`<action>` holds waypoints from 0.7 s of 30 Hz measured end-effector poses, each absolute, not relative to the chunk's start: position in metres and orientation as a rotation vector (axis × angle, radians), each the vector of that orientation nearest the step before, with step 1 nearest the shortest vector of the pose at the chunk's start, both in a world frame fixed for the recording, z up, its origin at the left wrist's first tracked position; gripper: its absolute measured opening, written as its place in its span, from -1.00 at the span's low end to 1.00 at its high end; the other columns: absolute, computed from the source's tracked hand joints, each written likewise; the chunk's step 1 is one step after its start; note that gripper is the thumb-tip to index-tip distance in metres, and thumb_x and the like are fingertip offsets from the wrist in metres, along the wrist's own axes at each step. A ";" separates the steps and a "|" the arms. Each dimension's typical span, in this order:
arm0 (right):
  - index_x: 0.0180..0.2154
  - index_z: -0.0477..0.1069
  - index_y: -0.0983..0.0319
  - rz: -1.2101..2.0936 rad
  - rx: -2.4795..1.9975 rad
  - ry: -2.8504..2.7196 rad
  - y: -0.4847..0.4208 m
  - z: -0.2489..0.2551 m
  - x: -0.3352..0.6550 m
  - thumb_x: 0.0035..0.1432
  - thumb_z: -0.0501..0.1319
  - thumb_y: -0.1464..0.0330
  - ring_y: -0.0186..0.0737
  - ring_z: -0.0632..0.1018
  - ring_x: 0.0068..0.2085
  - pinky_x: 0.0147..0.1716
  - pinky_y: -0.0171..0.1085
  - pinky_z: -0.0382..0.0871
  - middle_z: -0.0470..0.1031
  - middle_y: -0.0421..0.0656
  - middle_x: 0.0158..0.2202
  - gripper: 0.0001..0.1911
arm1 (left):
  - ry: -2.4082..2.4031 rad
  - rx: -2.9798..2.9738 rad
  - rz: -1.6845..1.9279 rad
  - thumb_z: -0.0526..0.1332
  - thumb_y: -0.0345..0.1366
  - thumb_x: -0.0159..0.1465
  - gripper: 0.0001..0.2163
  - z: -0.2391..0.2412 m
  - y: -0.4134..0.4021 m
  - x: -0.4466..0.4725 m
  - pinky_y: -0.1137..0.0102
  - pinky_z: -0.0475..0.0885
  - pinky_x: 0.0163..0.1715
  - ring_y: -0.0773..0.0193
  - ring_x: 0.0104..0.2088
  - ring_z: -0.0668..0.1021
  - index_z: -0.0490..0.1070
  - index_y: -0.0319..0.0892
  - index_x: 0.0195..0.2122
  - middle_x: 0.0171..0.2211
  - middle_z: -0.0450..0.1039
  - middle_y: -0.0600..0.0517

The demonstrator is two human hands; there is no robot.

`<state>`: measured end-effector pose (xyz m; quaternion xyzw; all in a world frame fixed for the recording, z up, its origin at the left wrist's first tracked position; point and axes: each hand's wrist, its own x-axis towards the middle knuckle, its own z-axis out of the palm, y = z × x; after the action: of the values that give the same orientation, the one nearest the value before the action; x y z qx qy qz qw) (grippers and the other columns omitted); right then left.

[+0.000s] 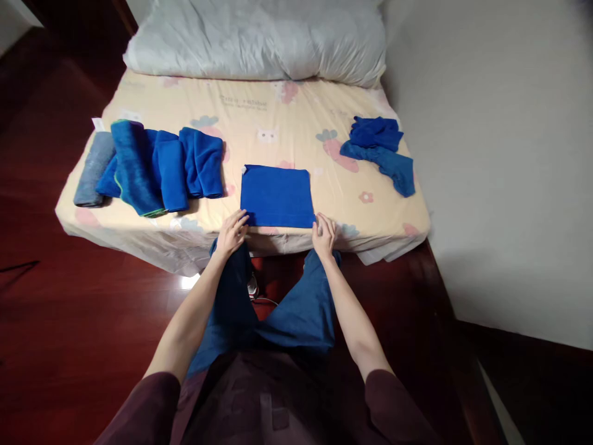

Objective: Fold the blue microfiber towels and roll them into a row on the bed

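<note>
A blue towel (277, 194) lies flat as a neat rectangle near the bed's front edge, a small white tag at its far left corner. At the near left corner, my left hand (233, 232) has its fingers closed on the fabric. My right hand (324, 233) grips the near right corner the same way. Both thumbs are partly hidden, and the towel's near edge is straight between the hands.
Several rolled or folded blue and grey towels (134, 167) sit in a row on the left of the bed (278, 123). Two crumpled blue cloths (377, 133) lie at the right. A pale quilt (259, 43) fills the back, and a wall (500, 154) borders the right side.
</note>
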<state>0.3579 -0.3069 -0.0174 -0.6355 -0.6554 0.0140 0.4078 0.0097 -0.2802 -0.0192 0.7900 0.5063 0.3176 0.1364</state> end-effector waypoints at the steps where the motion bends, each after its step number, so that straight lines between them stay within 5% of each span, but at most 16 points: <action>1: 0.17 0.42 0.19 0.071 -1.558 -1.771 -0.310 -0.017 0.358 0.38 0.03 0.29 -0.05 0.44 0.21 0.24 0.01 0.27 0.47 0.01 0.16 -0.59 | 1.380 2.339 0.881 0.05 -0.23 0.38 -0.60 -0.022 -0.281 0.010 0.01 0.21 0.31 0.07 0.35 0.26 0.32 -0.09 0.22 0.30 0.29 -0.12; 8: 0.24 0.35 0.18 0.291 -1.520 -2.043 -0.303 -0.028 0.356 0.27 0.09 0.44 -0.06 0.28 0.34 0.32 0.07 0.17 0.35 -0.11 0.29 -0.49 | 1.398 2.398 0.735 0.04 -0.34 0.33 -0.46 -0.036 -0.274 0.015 0.03 0.13 0.36 0.11 0.38 0.22 0.17 -0.13 0.36 0.37 0.17 -0.07; 21: -0.01 0.55 0.23 0.392 -1.528 -1.564 -0.271 -0.046 0.353 0.01 0.04 0.64 -0.14 0.48 0.12 0.24 -0.11 0.34 0.56 -0.07 0.03 -0.44 | 1.580 2.225 0.805 0.05 -0.53 0.23 -0.50 -0.042 -0.251 0.026 0.08 0.31 0.20 0.08 0.26 0.39 0.41 -0.12 0.18 0.22 0.40 -0.06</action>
<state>0.3528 -0.2708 -0.0459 -0.6163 -0.6308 0.1581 0.4441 0.0260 -0.2513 -0.0419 0.7736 0.5491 0.2799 0.1476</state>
